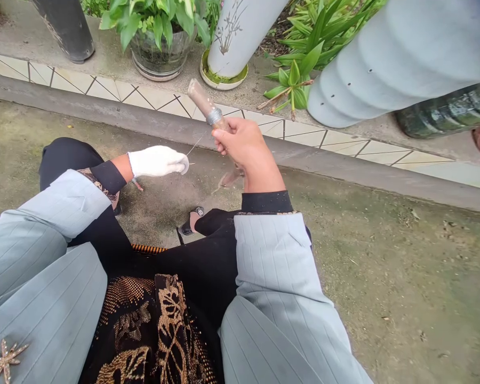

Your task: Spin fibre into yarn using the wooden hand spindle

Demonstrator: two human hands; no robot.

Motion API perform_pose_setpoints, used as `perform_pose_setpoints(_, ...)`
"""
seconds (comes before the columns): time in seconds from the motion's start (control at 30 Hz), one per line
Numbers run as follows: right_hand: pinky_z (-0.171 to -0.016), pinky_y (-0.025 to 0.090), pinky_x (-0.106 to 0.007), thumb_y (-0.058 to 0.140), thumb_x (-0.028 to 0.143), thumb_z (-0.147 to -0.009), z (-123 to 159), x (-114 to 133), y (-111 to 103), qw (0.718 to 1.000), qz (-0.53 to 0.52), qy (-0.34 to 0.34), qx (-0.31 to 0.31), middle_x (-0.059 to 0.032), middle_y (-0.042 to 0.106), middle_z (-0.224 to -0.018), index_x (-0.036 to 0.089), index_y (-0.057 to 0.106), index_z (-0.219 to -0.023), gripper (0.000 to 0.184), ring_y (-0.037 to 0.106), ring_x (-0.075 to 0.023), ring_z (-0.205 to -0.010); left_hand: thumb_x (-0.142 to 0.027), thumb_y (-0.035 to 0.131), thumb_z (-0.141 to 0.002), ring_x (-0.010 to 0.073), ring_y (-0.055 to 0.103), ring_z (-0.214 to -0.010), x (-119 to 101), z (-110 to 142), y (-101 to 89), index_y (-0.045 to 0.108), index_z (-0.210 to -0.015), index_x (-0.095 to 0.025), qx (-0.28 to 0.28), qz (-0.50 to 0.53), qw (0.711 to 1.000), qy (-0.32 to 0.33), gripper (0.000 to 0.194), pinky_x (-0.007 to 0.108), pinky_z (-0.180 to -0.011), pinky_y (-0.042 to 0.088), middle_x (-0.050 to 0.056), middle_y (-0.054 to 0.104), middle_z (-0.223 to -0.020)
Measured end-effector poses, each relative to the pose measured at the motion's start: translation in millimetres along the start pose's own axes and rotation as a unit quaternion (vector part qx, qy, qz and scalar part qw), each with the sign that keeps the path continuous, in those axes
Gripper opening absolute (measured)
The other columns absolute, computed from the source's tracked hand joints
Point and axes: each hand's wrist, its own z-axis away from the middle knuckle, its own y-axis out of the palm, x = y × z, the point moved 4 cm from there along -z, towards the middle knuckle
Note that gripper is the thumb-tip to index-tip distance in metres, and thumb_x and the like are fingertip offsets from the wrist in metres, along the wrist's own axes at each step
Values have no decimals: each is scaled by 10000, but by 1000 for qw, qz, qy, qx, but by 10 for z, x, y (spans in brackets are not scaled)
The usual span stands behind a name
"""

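My right hand (246,152) is closed around a brown wooden stick (203,102) that points up and to the left, with a coil of thin silvery thread (214,116) wound round it just above my fingers. A fine thread (194,145) runs from the stick down to my left hand (158,161), which wears a white glove and is pinched shut on the thread's end. Both hands are held above my lap, the left one lower and to the left of the stick.
I sit on a mossy concrete floor (404,277) in front of a tiled ledge (104,88). On the ledge stand a glass pot with a green plant (160,48), a white vase (240,32), a dark post (66,26) and large pale containers (392,58). My shoe (191,224) shows below.
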Motion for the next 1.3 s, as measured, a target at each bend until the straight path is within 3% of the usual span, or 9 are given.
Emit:
perform_pose_setpoints(0.07,-642,464,-300,639,341,-853,-13,-28,76,986,159,23,35,-67,634,-763,169,646,-929,189,597,-188,-718,-373,363,-965,142,598,-714,6,2,22,672,-1048,-190,-5,-29,999,13,369,246,-675,377,26,705,-886)
perform_pose_setpoints(0.17,-684,442,-315,667,258,-816,72,-69,291,918,314,47,239,-82,663,-788,162,690,-902,131,613,-206,-764,-384,364,-967,155,602,-698,63,16,10,682,-1036,-178,-25,-85,996,-1,385,260,-644,363,48,701,-853)
perform_pose_setpoints(0.3,-639,429,-277,661,260,-814,296,-3,461,852,223,9,474,-20,655,-753,199,714,-980,184,573,-136,-652,-374,378,-962,157,632,-781,159,34,-60,684,-1053,-196,-44,-106,993,-35,365,254,-686,385,30,710,-902)
perform_pose_setpoints(0.43,-593,425,-243,684,250,-775,362,170,287,893,60,-44,443,25,617,-713,221,701,-1031,258,525,-102,-604,-355,402,-954,163,620,-836,254,25,-91,668,-1132,-178,-41,-55,995,-78,366,266,-722,408,38,711,-997)
perform_pose_setpoints(0.7,-542,421,-225,660,322,-833,217,261,-103,966,-231,-74,95,17,546,-673,194,524,-740,208,464,-84,-550,-319,404,-956,134,604,-764,137,-5,15,666,-1055,-192,-6,-8,999,-50,308,241,-701,399,2,696,-897)
perform_pose_setpoints(0.87,-599,442,-266,577,248,-874,25,13,-18,999,-4,33,-9,-27,591,-719,186,559,-802,97,542,-133,-623,-349,370,-977,136,614,-739,-7,0,36,663,-1059,-195,-26,-52,998,14,341,243,-677,383,17,705,-889)
perform_pose_setpoints(0.97,-705,449,-321,637,266,-833,-3,-42,137,960,267,48,69,-101,680,-882,173,656,-912,124,620,-225,-828,-370,368,-975,154,619,-728,11,11,21,679,-1045,-178,-46,-95,994,25,372,259,-649,368,47,710,-884)
perform_pose_setpoints(1.07,-719,426,-324,668,277,-816,97,-29,352,885,385,49,257,-111,700,-903,170,706,-939,168,635,-244,-870,-374,361,-972,163,634,-760,85,28,-16,682,-1038,-181,-53,-124,991,-1,381,260,-672,383,57,716,-901)
perform_pose_setpoints(1.3,-623,406,-262,652,237,-816,350,159,471,858,220,-14,465,-5,639,-718,198,710,-979,177,547,-125,-625,-352,370,-954,170,651,-867,299,49,-108,665,-1079,-207,-81,-126,986,-78,351,249,-747,415,37,712,-969)
